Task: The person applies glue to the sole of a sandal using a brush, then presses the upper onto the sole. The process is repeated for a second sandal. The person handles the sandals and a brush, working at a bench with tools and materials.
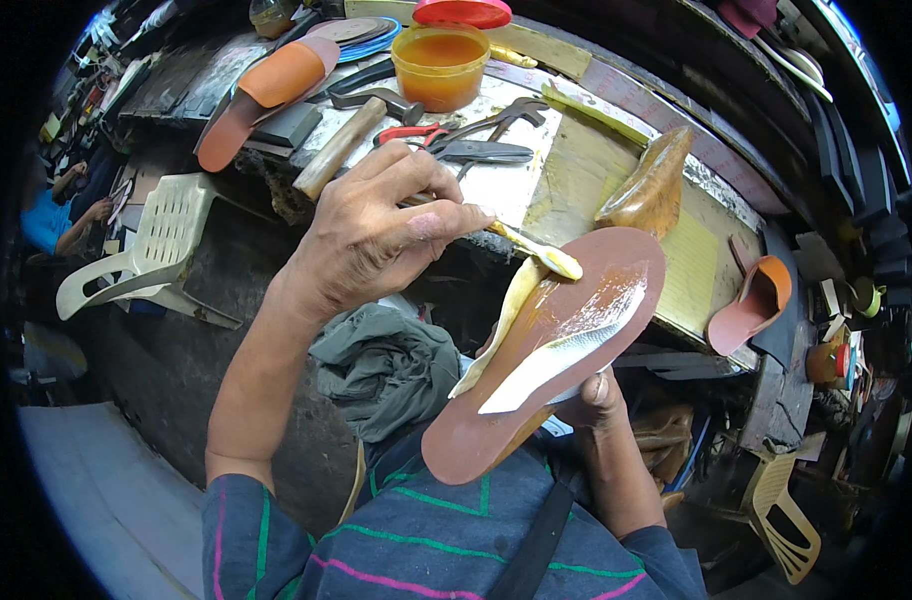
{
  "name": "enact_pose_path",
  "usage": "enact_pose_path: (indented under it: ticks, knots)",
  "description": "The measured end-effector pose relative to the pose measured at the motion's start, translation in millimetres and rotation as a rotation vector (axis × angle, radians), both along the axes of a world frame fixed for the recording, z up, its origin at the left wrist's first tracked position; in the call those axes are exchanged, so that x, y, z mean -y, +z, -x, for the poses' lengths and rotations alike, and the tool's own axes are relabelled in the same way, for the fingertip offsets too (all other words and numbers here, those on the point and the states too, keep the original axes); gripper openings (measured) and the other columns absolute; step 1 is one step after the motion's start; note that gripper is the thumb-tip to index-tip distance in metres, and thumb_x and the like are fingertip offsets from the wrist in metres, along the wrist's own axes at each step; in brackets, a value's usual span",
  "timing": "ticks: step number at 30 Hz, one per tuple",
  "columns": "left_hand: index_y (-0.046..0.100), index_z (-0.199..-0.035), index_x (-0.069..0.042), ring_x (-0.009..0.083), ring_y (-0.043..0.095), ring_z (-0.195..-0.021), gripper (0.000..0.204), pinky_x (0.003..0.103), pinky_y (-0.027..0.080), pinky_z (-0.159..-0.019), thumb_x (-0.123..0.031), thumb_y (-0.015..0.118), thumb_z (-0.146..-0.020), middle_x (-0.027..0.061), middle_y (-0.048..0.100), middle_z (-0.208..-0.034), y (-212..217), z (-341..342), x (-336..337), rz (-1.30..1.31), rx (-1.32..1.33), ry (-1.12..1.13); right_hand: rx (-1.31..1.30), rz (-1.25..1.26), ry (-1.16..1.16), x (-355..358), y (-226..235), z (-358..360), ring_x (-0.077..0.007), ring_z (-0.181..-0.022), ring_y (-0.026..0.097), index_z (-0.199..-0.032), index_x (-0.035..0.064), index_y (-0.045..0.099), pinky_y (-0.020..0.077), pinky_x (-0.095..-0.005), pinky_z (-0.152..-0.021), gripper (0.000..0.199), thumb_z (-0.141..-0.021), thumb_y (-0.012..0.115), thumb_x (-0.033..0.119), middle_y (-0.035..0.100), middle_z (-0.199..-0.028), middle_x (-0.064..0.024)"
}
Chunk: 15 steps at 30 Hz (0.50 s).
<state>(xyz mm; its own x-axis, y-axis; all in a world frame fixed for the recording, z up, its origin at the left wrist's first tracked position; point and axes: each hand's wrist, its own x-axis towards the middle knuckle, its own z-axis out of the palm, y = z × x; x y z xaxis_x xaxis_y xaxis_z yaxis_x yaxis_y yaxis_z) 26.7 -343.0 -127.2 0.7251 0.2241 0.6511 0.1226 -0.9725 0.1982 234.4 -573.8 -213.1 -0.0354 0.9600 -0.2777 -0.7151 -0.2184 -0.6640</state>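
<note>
In my left hand point(386, 228), pinched between thumb and fingers, is a thin glue brush point(536, 247) with a yellow-coated tip. That tip touches or nearly touches the upper edge of a reddish-brown sandal sole point(496, 415), beside a cream strap flap point(501, 325). A white strap flap point(566, 360) is folded over the sole's other side. Wet, shiny amber glue covers the area between the flaps. From beneath, my right hand point(601, 400) grips the sole, its thumb at the edge and its other fingers mostly hidden. Some wood-coloured surface shows under the sole's near edge.
On the workbench stand a tub of amber glue point(441, 70), a hammer point(351, 140), pliers point(411, 132) and a wooden shoe last point(648, 185). Finished-looking sandals lie left point(276, 85) and right point(751, 308). A plastic chair point(166, 245) stands left; another person point(51, 220) sits beyond.
</note>
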Motion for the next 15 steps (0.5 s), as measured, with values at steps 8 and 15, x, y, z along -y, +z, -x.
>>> enact_pose_path:
  ticks: [8,15]
  knots:
    - [0.084,-0.107,-0.016,0.0217,0.065,-0.081,0.034,0.037,0.054,-0.07,-0.001,0.085,-0.076,0.0013,0.068,-0.09,22,31,8,0.117,-0.177,0.014,-0.002,-0.081,-0.055,-8,0,-12,-0.0308,-0.129,0.067,-0.155,-0.0005,0.044,0.0554,-0.0464,-0.111,0.117,-0.066,0.1,0.05,0.065,-0.142,-0.0157]
    - [0.084,-0.105,-0.012,0.021,0.066,-0.081,0.03,0.036,0.052,-0.072,-0.004,0.087,-0.076,0.0037,0.069,-0.088,26,37,10,0.316,-0.232,0.038,0.025,-0.104,0.024,-12,7,-11,-0.0315,-0.128,0.068,-0.156,-0.0005,0.043,0.0568,-0.0477,-0.11,0.117,-0.068,0.099,0.053,0.064,-0.145,-0.016]
